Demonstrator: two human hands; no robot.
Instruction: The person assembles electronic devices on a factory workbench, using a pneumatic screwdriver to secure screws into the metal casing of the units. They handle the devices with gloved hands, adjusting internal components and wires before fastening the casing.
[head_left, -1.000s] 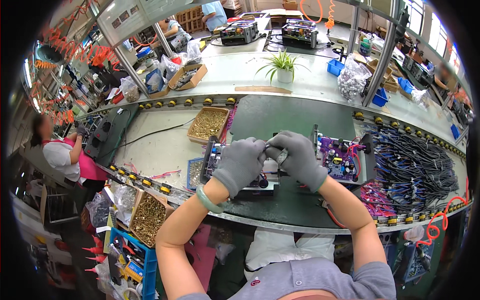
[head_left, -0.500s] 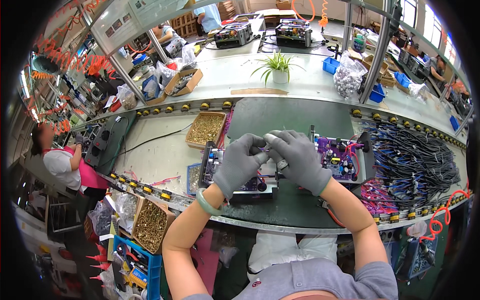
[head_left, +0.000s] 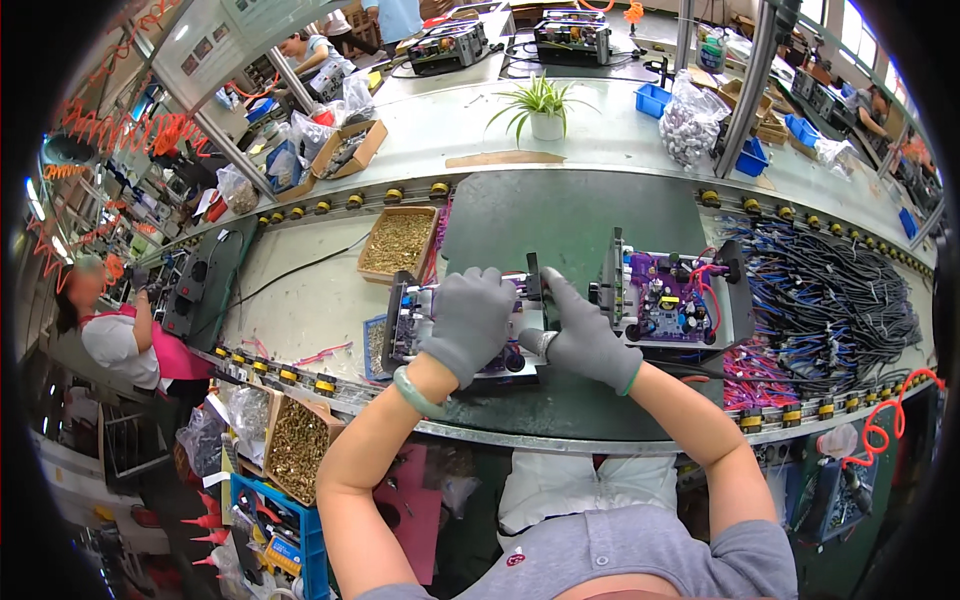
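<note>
A left open electronics unit [head_left: 400, 350], with a purple circuit board in a metal chassis, lies before me. My left hand [head_left: 468, 325], in a grey glove, is over its board with the fingers curled in; what they hold, if anything, is hidden. At the unit's right edge is my right hand [head_left: 590, 345], also gloved, thumb and index finger spread apart beside a black upright panel [head_left: 534, 277]. A silvery band [head_left: 545, 343] shows on that hand. To the right sits a second open unit [head_left: 665, 300] with a purple board and red wires.
A box of brass-coloured small parts [head_left: 397, 243] and a blue tray [head_left: 376, 345] stand left of the units. Black cables [head_left: 840, 290] are heaped at right, with pink wires [head_left: 755, 385] below. Rollers [head_left: 440, 189] line the bench. A co-worker [head_left: 125, 345] stands at far left.
My hands, together above the left unit before, have moved apart. The left has lowered onto the board; the right has come down to the unit's right edge. The view has shifted slightly.
</note>
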